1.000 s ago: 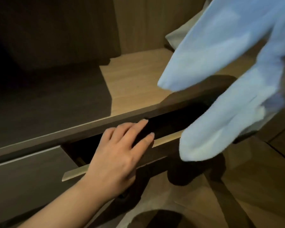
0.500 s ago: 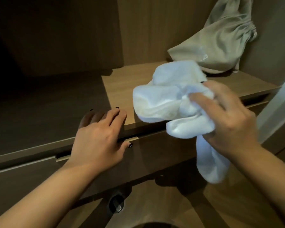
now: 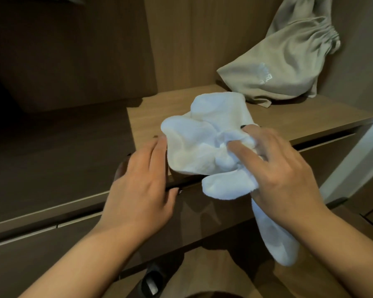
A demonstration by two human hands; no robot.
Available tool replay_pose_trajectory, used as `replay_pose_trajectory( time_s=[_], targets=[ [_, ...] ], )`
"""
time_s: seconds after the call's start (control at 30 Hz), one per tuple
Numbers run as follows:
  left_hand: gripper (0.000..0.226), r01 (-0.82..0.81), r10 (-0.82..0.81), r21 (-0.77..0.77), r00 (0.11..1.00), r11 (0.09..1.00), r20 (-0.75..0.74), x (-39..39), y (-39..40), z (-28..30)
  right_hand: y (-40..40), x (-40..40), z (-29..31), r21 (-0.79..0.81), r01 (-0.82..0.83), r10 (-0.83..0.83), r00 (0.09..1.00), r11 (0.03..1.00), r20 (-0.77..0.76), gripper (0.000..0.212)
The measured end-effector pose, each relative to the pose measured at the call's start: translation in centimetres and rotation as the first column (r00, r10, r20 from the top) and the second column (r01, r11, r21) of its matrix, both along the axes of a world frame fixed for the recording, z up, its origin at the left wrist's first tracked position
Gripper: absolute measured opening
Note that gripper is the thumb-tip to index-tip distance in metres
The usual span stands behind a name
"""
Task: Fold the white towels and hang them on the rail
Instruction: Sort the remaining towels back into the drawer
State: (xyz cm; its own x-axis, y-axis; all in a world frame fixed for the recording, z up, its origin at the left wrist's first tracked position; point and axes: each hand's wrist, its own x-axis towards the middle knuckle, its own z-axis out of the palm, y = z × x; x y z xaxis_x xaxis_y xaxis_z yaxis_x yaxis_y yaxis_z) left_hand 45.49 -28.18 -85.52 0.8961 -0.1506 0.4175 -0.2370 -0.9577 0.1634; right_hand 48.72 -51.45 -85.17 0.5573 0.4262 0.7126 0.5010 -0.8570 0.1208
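Observation:
A crumpled white towel (image 3: 198,145) is bunched over the front edge of a wooden shelf (image 3: 289,123), with one end hanging down past my right wrist. My right hand (image 3: 280,175) grips the bunched middle of the towel, fingers curled into the cloth. My left hand (image 3: 142,186) lies flat on the shelf edge above the shut drawer (image 3: 213,211), its straight fingers touching the towel's left side. No rail is in view.
A beige drawstring cloth bag (image 3: 284,63) leans in the shelf's back right corner. A dark lower surface (image 3: 58,155) spreads to the left. Wooden back panels (image 3: 192,39) close the wardrobe behind. A pale door edge (image 3: 362,151) stands at right.
The drawer has gone from open to shut under my left hand. My right hand brought the towel down from the upper right onto the shelf edge, and my left fingers now touch it.

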Motion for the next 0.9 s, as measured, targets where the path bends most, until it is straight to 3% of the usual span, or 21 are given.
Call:
replay_pose_trajectory(
  time_s=[0.13, 0.3, 0.5, 0.6, 0.7, 0.9],
  targets=[
    [0.102, 0.158, -0.154, -0.076, 0.986, 0.984, 0.063, 2.6, -3.4, 1.0, -0.3, 0.5, 0.3, 0.048, 0.068, -0.064, 0.995, 0.997, -0.076, 0.04],
    [0.084, 0.211, -0.211, 0.013, 0.977, 0.977, 0.031, 5.0, -5.2, 1.2, -0.5, 1.8, 1.0, 0.093, 0.132, -0.12, 0.984, 0.987, -0.131, 0.054],
    [0.11, 0.283, -0.268, 0.17, 0.957, 0.944, -0.108, 4.1, -4.1, -0.2, -1.0, 1.8, 0.4, 0.132, 0.177, -0.144, 0.964, 0.975, -0.223, 0.057],
    [0.098, 0.289, -0.281, 0.12, 0.956, 0.95, -0.084, 4.2, -4.1, -0.3, -1.0, 1.9, 0.7, 0.18, 0.195, -0.137, 0.946, 0.964, -0.294, 0.058],
    [0.094, 0.269, -0.257, 0.101, 0.959, 0.958, -0.119, 4.1, -4.5, -0.1, -0.4, 2.0, 1.6, 0.192, 0.27, -0.175, 0.898, 0.943, -0.404, 0.055],
    [0.092, 0.203, -0.204, -0.024, 0.962, 0.979, -0.183, 4.5, -4.8, -0.4, 0.3, 3.1, 4.0, 0.0, 0.346, -0.26, 0.706, 0.938, -0.658, 0.062]
  ],
)
